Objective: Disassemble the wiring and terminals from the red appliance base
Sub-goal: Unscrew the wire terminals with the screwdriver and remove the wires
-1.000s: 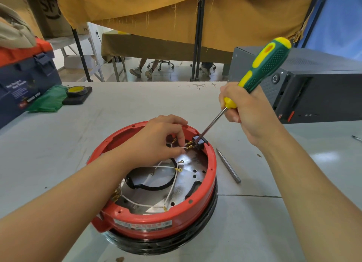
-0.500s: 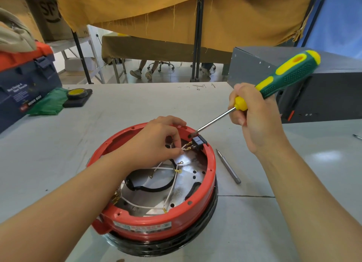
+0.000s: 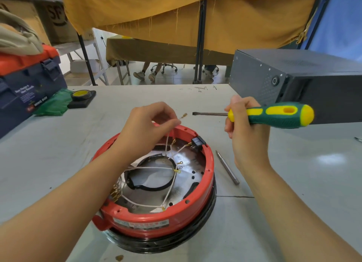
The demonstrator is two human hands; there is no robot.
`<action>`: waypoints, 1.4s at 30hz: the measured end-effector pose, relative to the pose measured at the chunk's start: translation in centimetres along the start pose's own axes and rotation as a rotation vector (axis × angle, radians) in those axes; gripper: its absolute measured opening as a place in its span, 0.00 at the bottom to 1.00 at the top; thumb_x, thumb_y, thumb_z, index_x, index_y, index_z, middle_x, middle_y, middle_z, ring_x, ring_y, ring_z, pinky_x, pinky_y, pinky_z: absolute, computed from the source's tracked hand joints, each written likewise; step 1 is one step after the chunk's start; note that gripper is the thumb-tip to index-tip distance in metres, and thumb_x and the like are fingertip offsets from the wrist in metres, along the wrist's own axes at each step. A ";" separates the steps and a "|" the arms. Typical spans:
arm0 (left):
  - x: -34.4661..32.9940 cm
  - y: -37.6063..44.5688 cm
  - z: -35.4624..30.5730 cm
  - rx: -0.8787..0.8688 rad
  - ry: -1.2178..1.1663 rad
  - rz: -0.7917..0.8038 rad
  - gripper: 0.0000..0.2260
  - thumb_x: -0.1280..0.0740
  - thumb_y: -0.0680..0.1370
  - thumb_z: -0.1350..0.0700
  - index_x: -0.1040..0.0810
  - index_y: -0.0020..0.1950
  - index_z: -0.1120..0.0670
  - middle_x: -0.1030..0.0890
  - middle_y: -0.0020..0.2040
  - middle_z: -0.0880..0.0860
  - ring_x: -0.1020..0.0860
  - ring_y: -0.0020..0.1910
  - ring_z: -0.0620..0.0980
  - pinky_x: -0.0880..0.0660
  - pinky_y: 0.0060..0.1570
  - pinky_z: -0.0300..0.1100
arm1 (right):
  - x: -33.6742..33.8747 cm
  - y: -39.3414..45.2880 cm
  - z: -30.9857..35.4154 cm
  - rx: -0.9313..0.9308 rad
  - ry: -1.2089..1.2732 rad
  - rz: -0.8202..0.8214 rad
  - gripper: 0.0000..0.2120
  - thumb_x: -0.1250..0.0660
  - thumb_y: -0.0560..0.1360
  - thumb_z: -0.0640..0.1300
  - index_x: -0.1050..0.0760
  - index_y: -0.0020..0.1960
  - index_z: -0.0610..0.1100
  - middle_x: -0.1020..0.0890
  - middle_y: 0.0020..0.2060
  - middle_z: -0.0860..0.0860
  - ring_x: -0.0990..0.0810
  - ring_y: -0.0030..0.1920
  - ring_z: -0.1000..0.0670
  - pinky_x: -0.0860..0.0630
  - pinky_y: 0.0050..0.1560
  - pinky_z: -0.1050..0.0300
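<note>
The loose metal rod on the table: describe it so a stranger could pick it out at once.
Start at the red appliance base in the middle of the grey table. Just off its right rim lies the thin metal rod, bare on the tabletop. Unlike the screwdriver held in the right hand, it is plain grey steel with no handle.

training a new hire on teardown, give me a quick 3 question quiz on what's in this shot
1. True or false: the left hand pinches a white wire whose brass terminal is lifted clear of the red base.
2. Which way does the blade of the screwdriver in the right hand point? A) down into the base B) sideways toward the left hand C) straight up
3. Fill in: the black connector block sits at the base's far ____ rim.

Key: 1 true; 2 B; 3 right
</note>
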State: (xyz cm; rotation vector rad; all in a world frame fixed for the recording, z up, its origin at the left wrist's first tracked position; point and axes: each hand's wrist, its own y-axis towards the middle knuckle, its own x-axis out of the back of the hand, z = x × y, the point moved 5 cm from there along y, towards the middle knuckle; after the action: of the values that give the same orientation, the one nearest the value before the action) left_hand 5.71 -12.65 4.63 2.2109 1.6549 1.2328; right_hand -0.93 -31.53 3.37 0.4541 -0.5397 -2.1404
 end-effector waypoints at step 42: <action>11.9 -5.7 10.4 0.328 0.602 -0.075 0.09 0.35 0.78 0.53 0.20 0.55 0.52 0.23 0.51 0.49 0.26 0.40 0.40 0.32 0.44 0.37 | -3.7 -2.9 -0.9 -0.013 -0.061 0.351 0.06 0.33 0.74 0.52 0.24 0.40 0.53 0.20 0.29 0.51 0.23 0.29 0.54 0.24 0.34 0.63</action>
State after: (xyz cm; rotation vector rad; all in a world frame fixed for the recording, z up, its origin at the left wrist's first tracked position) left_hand 9.14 3.41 0.97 2.0254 2.2710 1.8505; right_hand -0.27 -27.18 1.52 0.2641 -0.5926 -1.8240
